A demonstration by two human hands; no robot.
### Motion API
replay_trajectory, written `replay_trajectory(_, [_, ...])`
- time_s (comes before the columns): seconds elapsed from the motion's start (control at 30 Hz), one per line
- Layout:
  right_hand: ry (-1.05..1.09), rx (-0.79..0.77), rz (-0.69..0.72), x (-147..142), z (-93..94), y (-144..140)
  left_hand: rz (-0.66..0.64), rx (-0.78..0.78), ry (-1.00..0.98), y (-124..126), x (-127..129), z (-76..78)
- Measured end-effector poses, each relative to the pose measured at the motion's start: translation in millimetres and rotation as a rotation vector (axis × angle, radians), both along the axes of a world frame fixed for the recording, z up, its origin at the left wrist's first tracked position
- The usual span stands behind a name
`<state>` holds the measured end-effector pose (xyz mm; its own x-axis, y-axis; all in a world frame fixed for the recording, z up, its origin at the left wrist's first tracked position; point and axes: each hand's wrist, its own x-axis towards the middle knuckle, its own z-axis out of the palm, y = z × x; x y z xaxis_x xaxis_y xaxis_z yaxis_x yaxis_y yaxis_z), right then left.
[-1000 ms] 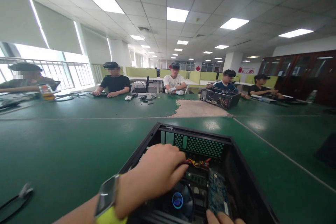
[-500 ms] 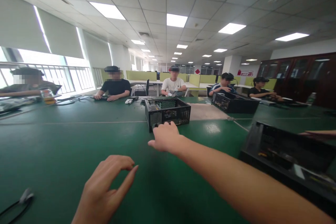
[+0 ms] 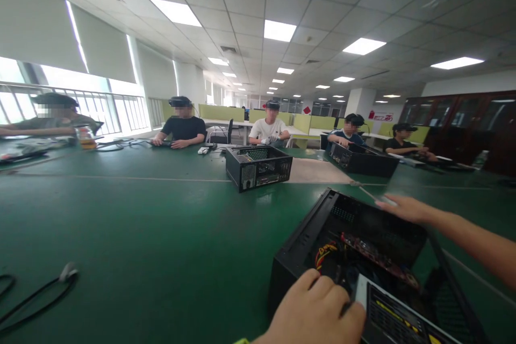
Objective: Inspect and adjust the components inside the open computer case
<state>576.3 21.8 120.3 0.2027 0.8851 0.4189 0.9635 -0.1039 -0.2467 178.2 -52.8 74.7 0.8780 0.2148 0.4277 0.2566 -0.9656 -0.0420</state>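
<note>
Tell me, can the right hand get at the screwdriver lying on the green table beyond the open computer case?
Probably yes. The right hand is stretched out past the far rim of the open computer case, fingertips at the near end of the screwdriver. Nothing lies between them on the green table. Actual contact is too blurred to confirm.

the table (image 3: 121, 215) was dark green; the open computer case (image 3: 306, 236) black, its inner wires (image 3: 324, 252) red and yellow.
</note>
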Motion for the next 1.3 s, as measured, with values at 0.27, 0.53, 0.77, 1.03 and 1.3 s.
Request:
replay_trajectory(0.27, [-0.256, -0.550, -0.092, -28.2, -36.7, -72.3, 0.009, -0.473, -0.121, 41.5, -84.6, 21.3])
replay_trajectory(0.53, [-0.625, -0.579, 0.138, -191.5, 27.1, -107.1, 0.320, -0.439, 0.054, 106.6, -94.9, 67.4])
replay_trajectory(0.77, [-0.531, -0.614, 0.696, -248.4, -20.3, -30.2, 0.213, -0.228, 0.804, 67.0, 1.2, 42.8])
replay_trajectory(1.03, [-0.723, -0.512, 0.571, -209.6, -7.2, -33.6, 0.077, -0.321, 0.613, 63.4, -25.0, 54.7])
replay_trajectory(1.3, [-0.906, -0.436, 0.471, -181.1, -18.0, -32.8, -0.123, -0.650, 0.518, 40.0, -35.3, 62.5])
